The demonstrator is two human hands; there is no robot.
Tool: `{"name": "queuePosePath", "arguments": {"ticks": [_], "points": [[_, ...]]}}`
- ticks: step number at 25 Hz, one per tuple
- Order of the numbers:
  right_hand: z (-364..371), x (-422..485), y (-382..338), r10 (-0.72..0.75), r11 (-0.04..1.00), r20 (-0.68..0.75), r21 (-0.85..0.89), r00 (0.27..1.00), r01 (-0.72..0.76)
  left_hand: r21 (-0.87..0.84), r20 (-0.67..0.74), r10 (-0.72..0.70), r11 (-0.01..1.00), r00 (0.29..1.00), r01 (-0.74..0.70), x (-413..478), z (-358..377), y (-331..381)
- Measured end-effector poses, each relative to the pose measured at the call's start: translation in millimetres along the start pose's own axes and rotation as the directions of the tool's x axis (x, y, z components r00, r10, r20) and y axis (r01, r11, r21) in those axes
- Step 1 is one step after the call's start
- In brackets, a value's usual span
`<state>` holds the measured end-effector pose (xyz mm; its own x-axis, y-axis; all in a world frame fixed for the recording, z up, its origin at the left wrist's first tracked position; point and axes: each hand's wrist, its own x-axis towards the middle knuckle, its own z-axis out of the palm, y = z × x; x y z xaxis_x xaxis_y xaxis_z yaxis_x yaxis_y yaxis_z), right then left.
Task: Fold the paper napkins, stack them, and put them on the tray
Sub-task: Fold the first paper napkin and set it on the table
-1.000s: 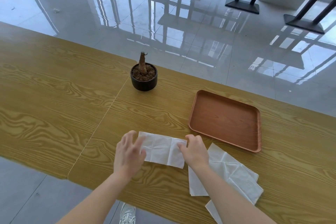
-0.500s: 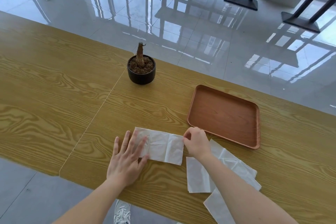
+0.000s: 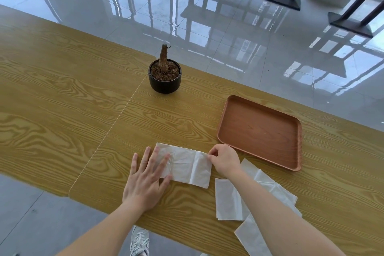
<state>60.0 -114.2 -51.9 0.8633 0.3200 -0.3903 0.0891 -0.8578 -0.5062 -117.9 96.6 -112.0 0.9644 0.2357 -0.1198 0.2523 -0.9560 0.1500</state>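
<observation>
Folding napkin [image 3: 187, 165]: your left hand [image 3: 145, 182] flat, fingers [image 3: 154, 159] spread, pins it; right hand [image 3: 224, 159] pinches right edge. Other napkins [image 3: 229, 199] loose on bench [image 3: 62, 100], tray [image 3: 259, 131] bare; stacking, traying remain.

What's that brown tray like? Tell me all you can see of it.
The tray is a reddish-brown rectangle with rounded corners and a low raised rim, wood-grained by its look. It lies flat on the table, holding nothing. The right hand is close to its near-left corner but seems apart.
</observation>
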Motion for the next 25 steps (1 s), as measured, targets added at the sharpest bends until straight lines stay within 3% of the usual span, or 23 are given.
{"name": "queuePosePath", "arguments": {"ticks": [2, 7, 13, 18, 20, 22, 25], "points": [[-2, -1, -2, 0.015, 0.998, -0.016, 0.059, 1.0, -0.014, -0.005, -0.001, 0.007, 1.0, 1.0, -0.007, 0, 0, 0], [-13, -8, -12, 0.129, 0.905, 0.033, 0.404, 0.991, -0.132, -0.025, -0.02, 0.018, 1.0, 1.0, -0.018, -1, -1, -1], [-7, -16, -36, 0.022, 0.942, -0.025, 0.337, 0.999, -0.012, -0.069, -0.05, 0.031, 0.997, 0.998, -0.034, -1, -1, -2], [9, -19, -57, -0.064, 0.84, 0.119, 0.542, 0.991, -0.011, -0.076, -0.054, 0.023, 0.997, 0.998, -0.027, -2, -1, -3], [14, -19, -53, -0.162, 0.915, 0.013, 0.376, 0.987, 0.145, -0.091, -0.061, 0.015, 0.996, 0.998, -0.021, -2, -2, -2], [18, -19, -43, -0.357, 0.932, -0.076, 0.028, 0.931, 0.36, -0.108, -0.074, 0.012, 0.994, 0.997, -0.02, -2, -2, -2], [20, -17, -29, -0.53, 0.81, 0.102, -0.231, 0.842, 0.538, -0.113, -0.1, 0.013, 0.993, 0.995, -0.024, -2, -2, -2]]}}
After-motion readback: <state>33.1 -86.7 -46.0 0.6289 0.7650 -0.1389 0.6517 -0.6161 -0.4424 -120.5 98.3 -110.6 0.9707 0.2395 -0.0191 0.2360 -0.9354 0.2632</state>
